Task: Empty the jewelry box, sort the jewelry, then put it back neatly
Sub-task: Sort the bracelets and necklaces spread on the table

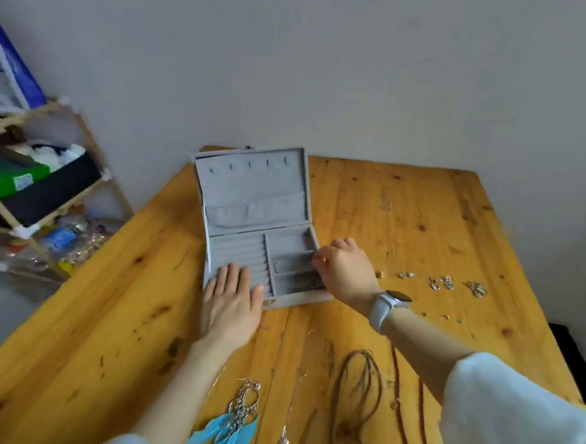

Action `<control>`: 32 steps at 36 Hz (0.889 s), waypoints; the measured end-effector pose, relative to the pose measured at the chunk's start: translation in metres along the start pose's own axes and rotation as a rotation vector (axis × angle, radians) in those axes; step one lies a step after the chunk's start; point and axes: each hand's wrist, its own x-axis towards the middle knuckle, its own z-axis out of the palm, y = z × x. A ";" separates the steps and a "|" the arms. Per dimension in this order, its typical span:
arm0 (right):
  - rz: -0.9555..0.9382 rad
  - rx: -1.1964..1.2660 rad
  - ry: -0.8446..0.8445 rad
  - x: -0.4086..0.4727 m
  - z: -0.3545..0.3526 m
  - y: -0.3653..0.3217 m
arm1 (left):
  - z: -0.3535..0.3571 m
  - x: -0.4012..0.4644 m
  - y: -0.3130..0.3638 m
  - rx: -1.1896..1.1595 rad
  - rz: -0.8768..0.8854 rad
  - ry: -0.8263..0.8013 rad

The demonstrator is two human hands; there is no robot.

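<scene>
The grey velvet jewelry box lies open on the wooden table, its lid leaning back. My left hand rests flat, fingers apart, on the ring rolls at the box's front left. My right hand, with a white watch on the wrist, has its fingers pinched at the box's right rim over the compartments; whether it holds something is too small to tell. A thin ring-like piece lies in a middle compartment. Small earrings sit in a row to the right. Blue feather earrings and cord necklaces lie near me.
A thin chain and a red beaded strand lie on the near table. Tiny studs are scattered right of my wrist. A wooden shelf with boxes and bottles stands at the left, off the table. A grey wall is behind.
</scene>
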 end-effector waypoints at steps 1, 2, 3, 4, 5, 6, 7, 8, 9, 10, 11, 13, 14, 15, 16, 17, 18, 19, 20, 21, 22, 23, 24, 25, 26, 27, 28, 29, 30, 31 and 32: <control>0.015 -0.055 -0.037 0.009 0.002 -0.006 | 0.001 0.000 0.000 -0.001 0.004 0.000; 0.039 -0.109 -0.071 0.017 0.005 -0.011 | 0.002 0.001 0.000 -0.002 0.008 0.002; 0.069 -0.160 -0.104 0.024 0.007 -0.016 | 0.002 0.001 0.000 -0.002 0.011 0.005; 0.103 -0.201 -0.134 0.030 0.009 -0.019 | 0.003 0.002 0.000 0.000 0.013 0.010; 0.136 -0.233 -0.157 0.034 0.011 -0.022 | 0.004 0.002 -0.001 0.000 0.013 0.017; 0.162 -0.258 -0.169 0.037 0.013 -0.025 | 0.005 0.002 0.000 0.003 0.014 0.025; 0.180 -0.277 -0.178 0.039 0.014 -0.026 | 0.005 0.002 0.000 0.005 0.014 0.033; 0.191 -0.289 -0.183 0.041 0.015 -0.028 | 0.006 0.001 0.000 0.003 0.013 0.039; 0.201 -0.292 -0.182 0.043 0.016 -0.029 | 0.006 0.001 0.000 0.000 0.012 0.040; 0.211 -0.289 -0.181 0.044 0.017 -0.029 | 0.006 0.001 0.000 -0.005 0.011 0.037; 0.223 -0.285 -0.182 0.045 0.018 -0.029 | 0.006 0.001 0.000 -0.008 0.011 0.037; 0.234 -0.275 -0.179 0.047 0.018 -0.028 | 0.008 0.001 0.000 -0.010 0.014 0.042; 0.233 -0.270 -0.175 0.047 0.019 -0.028 | 0.008 0.001 0.001 -0.011 0.015 0.044; 0.231 -0.270 -0.168 0.046 0.020 -0.028 | 0.008 0.002 0.001 -0.010 0.014 0.048; 0.232 -0.266 -0.160 0.046 0.021 -0.027 | 0.008 0.001 0.001 -0.009 0.013 0.055; 0.239 -0.244 -0.155 0.045 0.023 -0.026 | 0.008 0.001 0.001 -0.007 0.013 0.060; 0.252 -0.184 -0.155 0.045 0.023 -0.024 | 0.007 0.000 0.001 -0.006 0.015 0.061; 0.272 -0.069 -0.155 0.044 0.022 -0.022 | 0.006 0.000 0.001 -0.008 0.016 0.059; 0.296 0.082 -0.163 0.044 0.019 -0.021 | 0.006 0.000 0.001 -0.013 0.017 0.055; 0.314 0.232 -0.179 0.043 0.015 -0.019 | 0.005 -0.001 0.002 -0.018 0.017 0.053; 0.310 0.343 -0.180 0.042 0.009 -0.017 | 0.005 -0.001 0.002 -0.024 0.018 0.052; 0.292 0.404 -0.162 0.040 0.001 -0.016 | 0.006 -0.001 0.002 -0.027 0.019 0.056; 0.267 0.446 -0.134 0.038 -0.008 -0.015 | 0.007 0.000 0.002 -0.029 0.022 0.061; 0.244 0.489 -0.099 0.035 -0.017 -0.015 | 0.007 0.000 0.003 -0.032 0.026 0.066; 0.224 0.539 -0.062 0.030 -0.027 -0.014 | 0.008 0.000 0.003 -0.036 0.029 0.070; 0.204 0.585 -0.029 0.025 -0.037 -0.013 | 0.008 0.000 0.003 -0.040 0.030 0.076; 0.185 0.620 -0.008 0.019 -0.046 -0.011 | 0.008 0.000 0.003 -0.049 0.030 0.086; 0.169 0.636 0.003 0.011 -0.056 -0.009 | 0.008 0.000 0.004 -0.067 0.030 0.101; 0.152 0.638 0.007 0.001 -0.065 -0.006 | 0.007 -0.001 0.005 -0.097 0.027 0.116; 0.136 0.634 0.006 -0.009 -0.074 -0.002 | 0.007 -0.004 0.006 -0.140 0.019 0.135; 0.122 0.624 0.000 -0.021 -0.083 0.001 | 0.006 -0.008 0.009 -0.188 0.009 0.161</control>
